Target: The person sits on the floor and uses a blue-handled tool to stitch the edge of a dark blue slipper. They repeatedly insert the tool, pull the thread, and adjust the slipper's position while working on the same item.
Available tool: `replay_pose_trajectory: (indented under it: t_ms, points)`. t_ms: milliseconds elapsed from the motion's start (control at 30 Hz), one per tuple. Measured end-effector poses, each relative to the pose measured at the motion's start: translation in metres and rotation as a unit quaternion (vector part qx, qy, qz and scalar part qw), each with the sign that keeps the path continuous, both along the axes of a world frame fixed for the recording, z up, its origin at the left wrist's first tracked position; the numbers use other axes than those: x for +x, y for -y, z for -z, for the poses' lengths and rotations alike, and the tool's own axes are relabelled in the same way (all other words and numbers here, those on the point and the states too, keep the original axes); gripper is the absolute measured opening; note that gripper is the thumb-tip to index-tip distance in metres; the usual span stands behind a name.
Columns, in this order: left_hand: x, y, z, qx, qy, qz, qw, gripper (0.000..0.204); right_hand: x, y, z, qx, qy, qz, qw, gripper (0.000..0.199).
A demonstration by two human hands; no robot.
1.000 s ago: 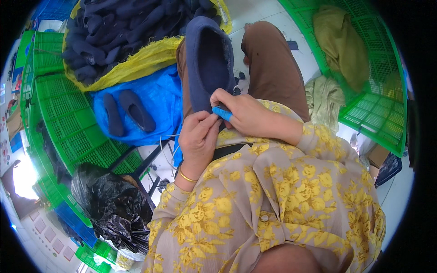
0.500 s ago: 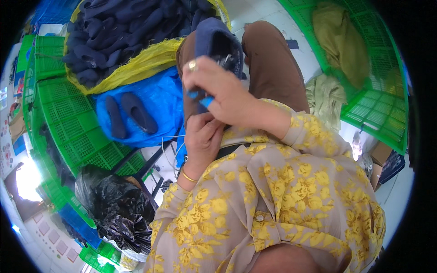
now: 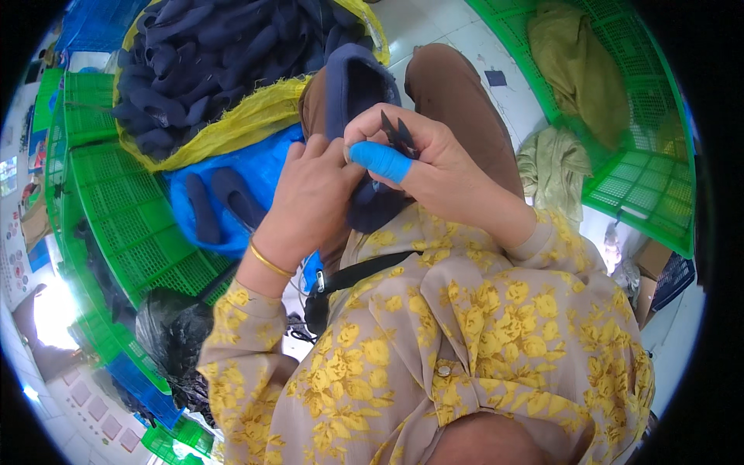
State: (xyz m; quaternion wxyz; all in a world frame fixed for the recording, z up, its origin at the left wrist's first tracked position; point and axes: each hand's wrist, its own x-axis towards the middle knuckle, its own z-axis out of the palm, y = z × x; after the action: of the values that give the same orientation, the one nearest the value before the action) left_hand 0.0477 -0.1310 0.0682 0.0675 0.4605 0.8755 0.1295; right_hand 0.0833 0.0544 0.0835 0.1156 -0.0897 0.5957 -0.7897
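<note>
A navy knit slip-on shoe (image 3: 342, 85) rests on my lap against the brown trouser leg, its opening toward me; my hands cover its middle. My right hand (image 3: 434, 159), with blue tape round the thumb, is closed on a pair of black thread snips (image 3: 398, 135), their dark blades pointing up past the thumb. My left hand (image 3: 314, 190) comes in from the left, its fingertips pinched against the right thumb and forefinger above the shoe. Whatever lies between those fingertips is hidden.
A yellow sack (image 3: 263, 105) heaped with navy shoes (image 3: 225, 54) stands at the far left. Nearer, two navy shoes (image 3: 232, 198) lie on blue plastic sheeting (image 3: 271, 155). Green crates (image 3: 128, 209) line the left, a green crate (image 3: 643, 194) the right. A black plastic bag (image 3: 174, 333) sits lower left.
My left hand has moved up from near the waist to meet the right hand over the shoe. My right hand has turned and shifted right, and the snips' blades now show clearly.
</note>
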Motion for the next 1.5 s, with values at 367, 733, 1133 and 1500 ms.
replay_pose_trajectory:
  t_ms: [367,733,1133,1500]
  points:
    - [-0.013,-0.033,-0.006,0.038,0.114,-0.145,0.982,0.022,0.018,-0.058,-0.024,-0.08,0.033,0.134,0.987,0.013]
    - [-0.038,-0.044,-0.005,0.105,0.509,-0.356,0.777,0.026,0.068,-0.064,0.03,0.167,0.122,0.18,0.962,0.017]
    - [-0.057,-0.032,0.024,0.172,0.454,-0.256,0.836,0.018,0.069,-0.065,0.034,0.404,0.078,0.126,0.903,0.029]
    - [-0.031,-0.037,0.048,0.268,0.39,-0.265,0.84,0.013,0.113,-0.112,0.079,0.256,0.167,0.219,0.927,0.018]
